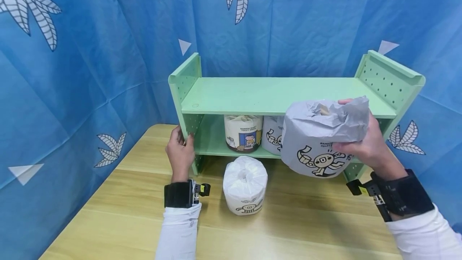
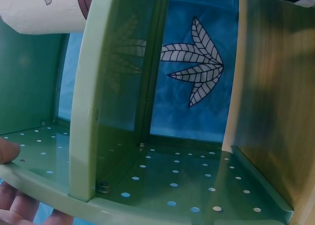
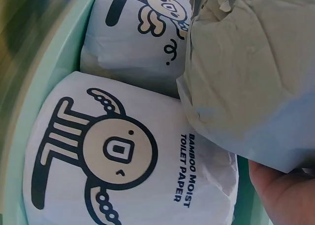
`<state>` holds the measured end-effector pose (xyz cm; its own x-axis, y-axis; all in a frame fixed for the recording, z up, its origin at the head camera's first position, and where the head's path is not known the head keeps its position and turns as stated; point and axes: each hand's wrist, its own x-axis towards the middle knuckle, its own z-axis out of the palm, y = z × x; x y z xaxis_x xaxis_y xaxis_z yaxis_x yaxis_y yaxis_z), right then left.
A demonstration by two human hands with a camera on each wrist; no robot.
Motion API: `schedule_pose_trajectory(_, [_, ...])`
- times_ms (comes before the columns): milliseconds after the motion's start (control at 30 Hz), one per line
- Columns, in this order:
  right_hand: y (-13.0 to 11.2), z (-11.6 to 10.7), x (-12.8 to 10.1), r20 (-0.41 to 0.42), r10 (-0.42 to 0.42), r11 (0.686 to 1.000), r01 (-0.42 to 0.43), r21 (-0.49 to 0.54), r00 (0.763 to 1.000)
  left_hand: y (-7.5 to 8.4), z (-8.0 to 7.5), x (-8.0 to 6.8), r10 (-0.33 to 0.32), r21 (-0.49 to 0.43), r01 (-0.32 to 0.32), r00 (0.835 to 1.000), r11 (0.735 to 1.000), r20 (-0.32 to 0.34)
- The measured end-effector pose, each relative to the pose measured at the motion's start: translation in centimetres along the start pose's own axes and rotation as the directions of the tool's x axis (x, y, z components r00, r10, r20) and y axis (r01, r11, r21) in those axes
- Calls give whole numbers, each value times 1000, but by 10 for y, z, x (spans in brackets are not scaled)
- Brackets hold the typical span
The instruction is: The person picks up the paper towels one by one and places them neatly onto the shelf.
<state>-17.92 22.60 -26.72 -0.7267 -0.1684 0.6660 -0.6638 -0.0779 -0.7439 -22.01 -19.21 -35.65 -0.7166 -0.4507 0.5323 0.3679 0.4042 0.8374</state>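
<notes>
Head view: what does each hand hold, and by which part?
Right hand grips the grey-wrapped toilet paper roll at its side; left hand grips the green shelf's left side panel.

Bright, even light; soft shadows; head view bowed at edges; right wrist view blurred at left.

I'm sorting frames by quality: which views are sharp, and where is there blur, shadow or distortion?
Head view: evenly lit and sharp, wide-angle bend at the edges, soft shadow under the shelf. Left wrist view: the shelf panel is in focus, dim, with the curtain reflected in it; the left hand is cut off at the corner. Right wrist view: the roll print is crisp, the left edge smeared.
</notes>
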Motion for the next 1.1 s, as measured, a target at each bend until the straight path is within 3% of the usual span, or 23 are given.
schedule_pose_trajectory(400, [-13,1,6,-13,47,998,-46,42,999,0,0,0,-12,-4,12,1000,1000,0])
schedule_pose_trajectory(700, [-17,-2,16,8,-29,998,29,62,1000,0,1,-1,-7,1,7,1000,1000,2])
schedule_pose_trajectory(1100, [-31,-1,25,64,-33,996,28,83,997,1,0,-1,-15,-17,16,1000,1000,7])
